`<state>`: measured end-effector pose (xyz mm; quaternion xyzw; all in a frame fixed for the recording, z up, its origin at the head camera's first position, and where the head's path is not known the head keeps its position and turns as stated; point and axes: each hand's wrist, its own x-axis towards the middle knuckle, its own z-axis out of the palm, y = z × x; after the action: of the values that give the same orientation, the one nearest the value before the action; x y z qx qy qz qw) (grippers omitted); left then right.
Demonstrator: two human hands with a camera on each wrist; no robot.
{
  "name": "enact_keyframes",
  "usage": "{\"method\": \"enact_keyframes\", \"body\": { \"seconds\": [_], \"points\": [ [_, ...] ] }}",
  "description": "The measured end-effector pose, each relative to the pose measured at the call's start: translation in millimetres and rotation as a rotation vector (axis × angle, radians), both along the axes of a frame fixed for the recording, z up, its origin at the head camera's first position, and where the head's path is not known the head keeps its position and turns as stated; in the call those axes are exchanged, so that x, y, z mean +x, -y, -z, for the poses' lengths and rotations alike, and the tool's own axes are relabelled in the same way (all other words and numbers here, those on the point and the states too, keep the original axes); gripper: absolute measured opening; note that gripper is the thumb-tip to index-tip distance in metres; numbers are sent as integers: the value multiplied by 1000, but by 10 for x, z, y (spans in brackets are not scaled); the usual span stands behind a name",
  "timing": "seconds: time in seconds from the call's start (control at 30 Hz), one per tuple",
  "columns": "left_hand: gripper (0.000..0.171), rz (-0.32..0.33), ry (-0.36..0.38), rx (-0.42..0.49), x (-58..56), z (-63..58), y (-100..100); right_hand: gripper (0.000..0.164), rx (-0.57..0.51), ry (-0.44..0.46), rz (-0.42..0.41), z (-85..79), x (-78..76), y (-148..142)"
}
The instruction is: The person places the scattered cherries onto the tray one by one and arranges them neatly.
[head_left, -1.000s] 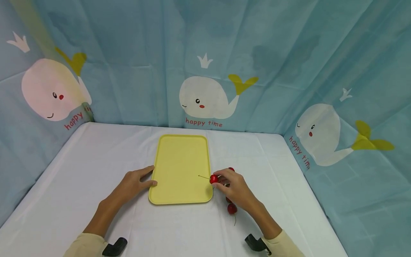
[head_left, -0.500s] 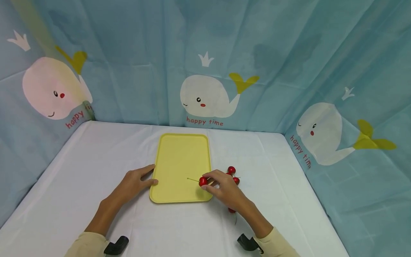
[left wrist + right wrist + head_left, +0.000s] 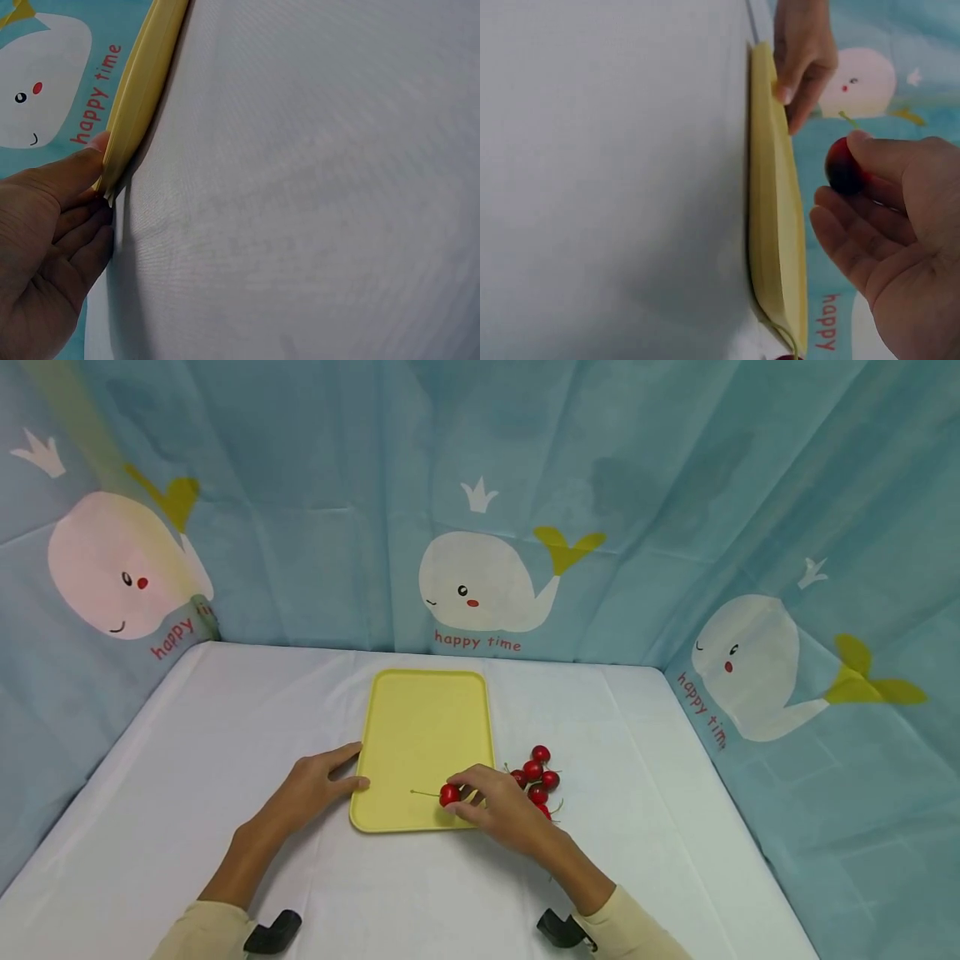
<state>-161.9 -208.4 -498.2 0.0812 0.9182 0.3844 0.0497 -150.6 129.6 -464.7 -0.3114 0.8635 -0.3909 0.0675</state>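
Right hand (image 3: 500, 806) is pinching one cherry (image 3: 450, 795) over yellow tray (image 3: 427, 718); left hand (image 3: 309, 787) is gripping tray's edge, thumb on rim; other cherries (image 3: 533, 770) are lying beside right hand.

Glossy cherries (image 3: 532, 770), smooth plastic-looking tray (image 3: 427, 718)
The cherries had shiny skins; the tray looked matt, the white bench cloth (image 3: 225, 727) matt and finely woven, the blue curtain (image 3: 315, 577) creased fabric.

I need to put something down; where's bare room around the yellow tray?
The far half of the yellow tray is bare. So is the white cloth left of the left hand, right of the loose cherries, and between the forearms. It's crowded near the tray's right edge: those cherries and the right hand, holding another cherry.
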Motion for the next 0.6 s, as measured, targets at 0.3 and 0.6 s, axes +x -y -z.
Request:
{"method": "enact_keyframes", "body": {
  "seconds": [0.3,0.6],
  "points": [
    [78,-6,-10,7,14,1,-3,34,-7,-28,-49,78,11,150],
    [79,-13,12,-3,14,2,-8,31,92,-49,-57,109,20,349]
  ]
}}
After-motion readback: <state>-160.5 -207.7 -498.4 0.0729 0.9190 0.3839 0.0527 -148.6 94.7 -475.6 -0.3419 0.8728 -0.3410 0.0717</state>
